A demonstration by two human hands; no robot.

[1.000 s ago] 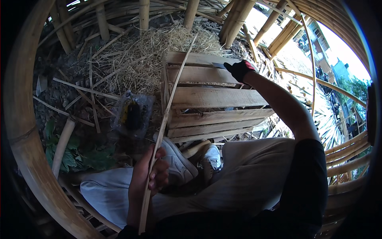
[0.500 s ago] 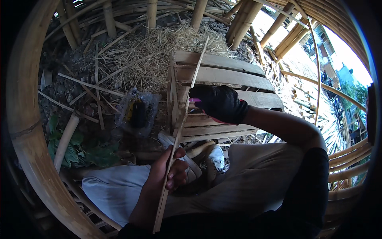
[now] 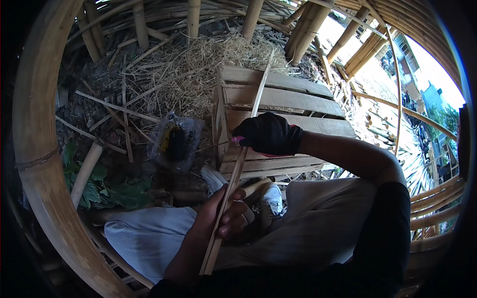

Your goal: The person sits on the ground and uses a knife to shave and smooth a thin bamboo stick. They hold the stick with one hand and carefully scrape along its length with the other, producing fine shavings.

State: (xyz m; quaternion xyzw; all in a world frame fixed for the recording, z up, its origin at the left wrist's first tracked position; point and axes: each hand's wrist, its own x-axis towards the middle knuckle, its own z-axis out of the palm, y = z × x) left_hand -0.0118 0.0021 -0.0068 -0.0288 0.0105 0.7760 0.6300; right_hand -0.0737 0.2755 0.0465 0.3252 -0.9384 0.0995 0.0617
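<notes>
A long, narrow bamboo strip (image 3: 235, 171) slants up and away from my lap, its far end over the wooden slatted crate (image 3: 293, 99). My bare left hand (image 3: 224, 212) is closed round its lower part, thumb along it. Farther up, my right hand (image 3: 268, 133), in a black glove, is closed against the strip. Something pink (image 3: 238, 139) shows at the gloved fingertips; its kind is hidden by the fist. From there a thin sliver-like line (image 3: 213, 146) points left; I cannot tell whether it is a shaving or a blade.
Left of the crate lies a clear plastic package (image 3: 191, 149) with a dark thing inside. Dry straw (image 3: 198, 64) and loose bamboo pieces cover the ground behind. A thick bamboo pole (image 3: 37, 164) curves down the left side. My shoe (image 3: 272, 198) stands before the crate.
The bamboo strip has shifted up and to the right. My right hand sits lower and closer to my left hand, and a thin line now sticks out left of it.
</notes>
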